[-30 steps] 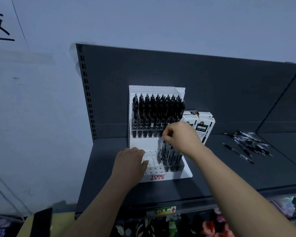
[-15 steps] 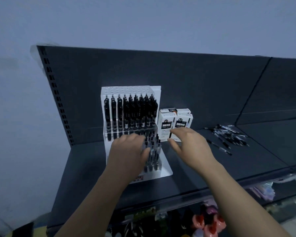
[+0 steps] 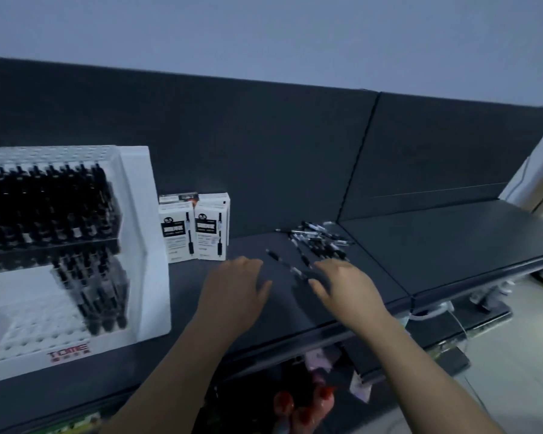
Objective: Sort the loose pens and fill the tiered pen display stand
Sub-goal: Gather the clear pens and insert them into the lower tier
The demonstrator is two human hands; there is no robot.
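Observation:
The white tiered pen display stand (image 3: 145,245) sits at the left of the dark shelf. Its upper tier is full of black pens; the lower tier holds pens only on its right side. A pile of loose black pens (image 3: 318,241) lies on the shelf to the right, with one single pen (image 3: 284,263) closer to me. My left hand (image 3: 235,292) hovers palm down over the shelf, fingers apart and empty. My right hand (image 3: 342,285) reaches over the near edge of the pile, fingers spread, holding nothing.
Two white pen boxes (image 3: 195,231) stand upright between the stand and the pile. The dark shelf (image 3: 436,245) runs on to the right, with a back panel behind. Packaged goods (image 3: 308,399) hang below the shelf's front edge.
Both hands have left the stand and moved right toward the loose pens. The view has swung right, so the stand now sits at the left edge.

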